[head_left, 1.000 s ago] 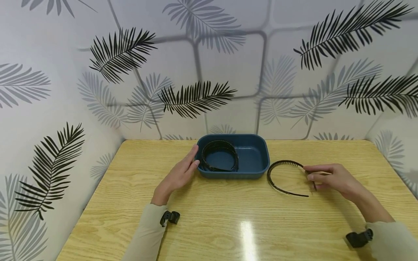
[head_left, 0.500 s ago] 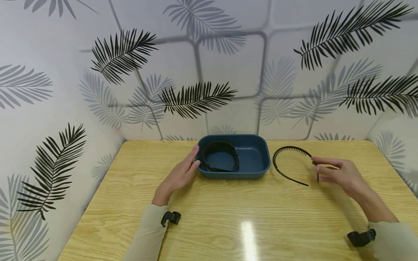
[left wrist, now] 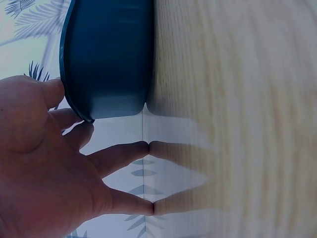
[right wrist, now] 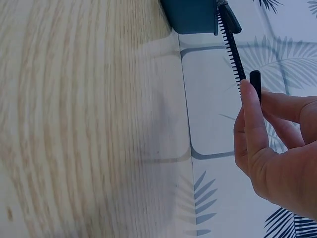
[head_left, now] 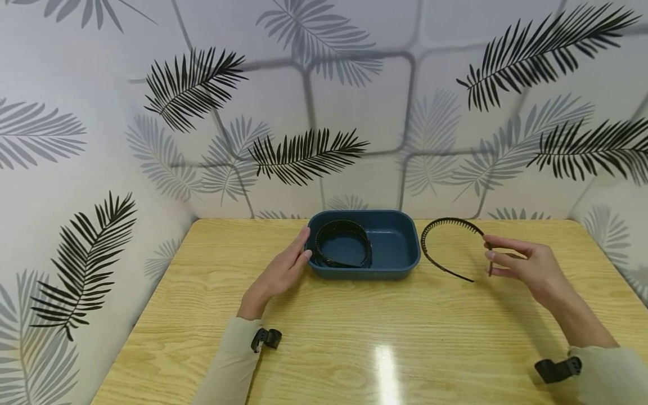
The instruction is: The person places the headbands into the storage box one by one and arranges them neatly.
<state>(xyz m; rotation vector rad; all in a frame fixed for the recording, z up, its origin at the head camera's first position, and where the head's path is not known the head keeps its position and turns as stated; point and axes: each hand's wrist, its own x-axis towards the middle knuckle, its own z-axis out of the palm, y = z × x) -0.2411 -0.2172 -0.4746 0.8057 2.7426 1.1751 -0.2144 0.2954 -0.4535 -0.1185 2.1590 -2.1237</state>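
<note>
My right hand (head_left: 536, 270) pinches a black toothed headband (head_left: 453, 220) near one end, between thumb and fingers. The headband's arc opens toward the front right, raised above the table, beside the blue container's right end. In the right wrist view the headband's teeth (right wrist: 232, 47) run up from the fingertips toward the container. My left hand (head_left: 275, 275) touches the left end of the blue container (head_left: 361, 274), thumb and fingertips at its rim. Two straight fingers (left wrist: 124, 151) reach down to the table in the left wrist view. Black headbands (head_left: 341, 224) lie nested in the container's left half.
The light wooden table (head_left: 324, 343) ends at the back against a wall (head_left: 354, 112) printed with leaves. The container stands near this back edge. Its right half shows bare blue floor (head_left: 390, 247). Black cameras (head_left: 559, 370) sit at both wrists.
My right hand has lifted the headband and carried it slightly back and away from the front of the table. My left hand stays at the container's left end.
</note>
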